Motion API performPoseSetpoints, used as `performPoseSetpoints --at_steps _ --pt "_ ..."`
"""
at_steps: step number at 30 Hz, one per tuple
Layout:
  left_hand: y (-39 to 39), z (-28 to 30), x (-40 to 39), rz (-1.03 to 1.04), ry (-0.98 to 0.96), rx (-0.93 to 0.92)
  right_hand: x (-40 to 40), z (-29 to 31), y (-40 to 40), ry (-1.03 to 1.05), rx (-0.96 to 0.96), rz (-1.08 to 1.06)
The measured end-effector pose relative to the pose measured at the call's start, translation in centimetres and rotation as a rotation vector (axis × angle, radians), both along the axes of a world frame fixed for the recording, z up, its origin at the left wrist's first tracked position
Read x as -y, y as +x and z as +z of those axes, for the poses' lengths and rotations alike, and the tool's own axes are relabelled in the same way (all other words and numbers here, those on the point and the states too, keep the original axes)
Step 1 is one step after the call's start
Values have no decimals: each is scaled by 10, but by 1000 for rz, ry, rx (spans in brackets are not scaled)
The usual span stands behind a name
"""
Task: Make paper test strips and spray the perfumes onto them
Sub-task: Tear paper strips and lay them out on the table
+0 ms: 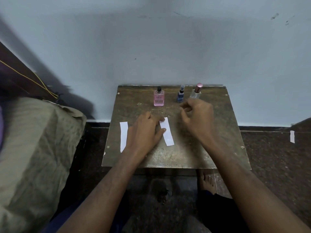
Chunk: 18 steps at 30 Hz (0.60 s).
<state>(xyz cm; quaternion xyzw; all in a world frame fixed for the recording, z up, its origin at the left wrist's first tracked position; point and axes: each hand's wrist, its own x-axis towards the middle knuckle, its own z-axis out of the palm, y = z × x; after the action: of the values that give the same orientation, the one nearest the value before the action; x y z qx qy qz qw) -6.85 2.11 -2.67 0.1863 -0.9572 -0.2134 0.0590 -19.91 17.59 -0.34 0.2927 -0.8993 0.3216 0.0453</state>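
Pale blue wall [168, 47] backs a small, worn brown surface [185, 148] pushed up against it, with dark speckled floor [269, 157] on either side. Along the far edge of the surface stand three perfume bottles, all upright: a pink bottle [158, 98] with a black sprayer on the left, a small blue bottle [180, 94] to its right, and a clear bottle [196, 91] with a rose-coloured cap just beside the blue one.

Two white paper strips lie flat nearer the person. The left strip [123, 136] sits near the surface's left edge, partly hidden by the left wrist. The middle strip [167, 132] lies slightly tilted at the centre, and the left hand [144, 132] rests on the surface with its fingers laid over the strip's upper end and the thumb touching its left edge (pressing rather than pinching, as far as can be seen). The right hand [196, 115] hovers just in front of the blue and clear bottles, fingers loosely curled and holding nothing, though motion blur softens the fingertips.

A third white paper piece [292, 136] lies on the floor well to the right. An olive-covered bed [37, 148] fills the left side, and a bare foot [206, 180] shows below the surface's near edge.
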Motion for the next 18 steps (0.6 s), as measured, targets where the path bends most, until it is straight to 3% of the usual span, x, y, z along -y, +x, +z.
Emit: performPoseSetpoints --at_steps 4,9,15,18 --pt "2 0 1 5 -7 -5 -26 1 -9 168 -100 -141" --pt "0 3 4 -16 -30 14 -43 -6 -18 335 -11 -135" --pt "-5 4 12 -40 -43 16 -46 -11 -21 298 30 -49" --pt "-6 5 13 -48 -60 27 -37 -6 -18 177 5 -57"
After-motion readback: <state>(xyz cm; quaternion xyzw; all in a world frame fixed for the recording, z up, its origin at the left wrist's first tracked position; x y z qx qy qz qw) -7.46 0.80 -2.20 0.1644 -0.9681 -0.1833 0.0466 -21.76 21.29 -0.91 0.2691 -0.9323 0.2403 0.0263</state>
